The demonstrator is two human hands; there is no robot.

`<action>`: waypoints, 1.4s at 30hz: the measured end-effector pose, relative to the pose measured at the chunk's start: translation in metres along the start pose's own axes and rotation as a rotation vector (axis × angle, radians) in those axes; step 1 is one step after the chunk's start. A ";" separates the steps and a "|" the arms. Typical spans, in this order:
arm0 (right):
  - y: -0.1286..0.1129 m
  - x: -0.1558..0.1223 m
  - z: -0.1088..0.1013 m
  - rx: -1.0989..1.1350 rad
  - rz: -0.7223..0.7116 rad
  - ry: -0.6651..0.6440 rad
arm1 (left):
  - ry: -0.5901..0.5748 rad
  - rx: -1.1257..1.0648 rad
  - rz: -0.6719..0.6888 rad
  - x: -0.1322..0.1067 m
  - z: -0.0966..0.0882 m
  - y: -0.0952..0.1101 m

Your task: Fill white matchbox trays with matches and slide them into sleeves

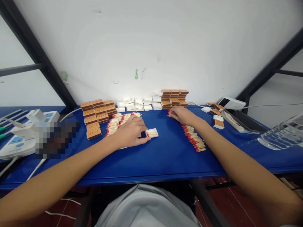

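A white matchbox tray (152, 132) with a few matches in it lies on the blue table. My left hand (130, 130) is at the tray's left side, its thumb along the near edge and its fingers over the far left corner; whether it grips the tray I cannot tell for sure. Under and behind that hand spread rows of loose red-tipped matches (113, 124). Farther right, my right hand (179, 114) has its fingertips pinched together at the far end of another row of matches (194, 138). Red match heads show at those fingertips.
Brown matchboxes (93, 130) are stacked at the left, with more matchboxes (174, 101) against the wall. White trays (139, 104) stand between them. A power strip (16, 142) is far left; a clear plastic bottle (279, 134) and a white device (231, 103) are right.
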State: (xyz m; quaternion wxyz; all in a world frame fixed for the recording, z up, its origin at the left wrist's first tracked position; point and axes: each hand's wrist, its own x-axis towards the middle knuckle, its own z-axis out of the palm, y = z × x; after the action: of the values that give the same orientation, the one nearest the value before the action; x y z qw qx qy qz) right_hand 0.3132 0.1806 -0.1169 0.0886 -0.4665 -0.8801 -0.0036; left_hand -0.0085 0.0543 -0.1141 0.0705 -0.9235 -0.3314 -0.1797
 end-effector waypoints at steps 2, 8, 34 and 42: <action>-0.001 -0.001 -0.001 0.000 0.009 -0.003 | -0.004 -0.008 -0.005 0.000 -0.001 0.000; -0.033 -0.011 -0.009 0.147 -0.094 0.091 | -0.001 -0.008 -0.043 0.001 -0.003 0.001; -0.054 -0.025 -0.031 0.008 -0.016 0.133 | -0.013 -0.020 -0.066 0.001 -0.002 0.000; -0.046 -0.009 -0.015 -0.017 0.287 0.033 | -0.022 -0.007 -0.052 0.001 -0.002 0.000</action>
State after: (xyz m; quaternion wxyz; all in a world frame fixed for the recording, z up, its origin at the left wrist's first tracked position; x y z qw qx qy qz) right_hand 0.2822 0.1461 -0.1000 0.0987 -0.5884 -0.8025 -0.0059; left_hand -0.0079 0.0547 -0.1119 0.0590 -0.9168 -0.3555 -0.1724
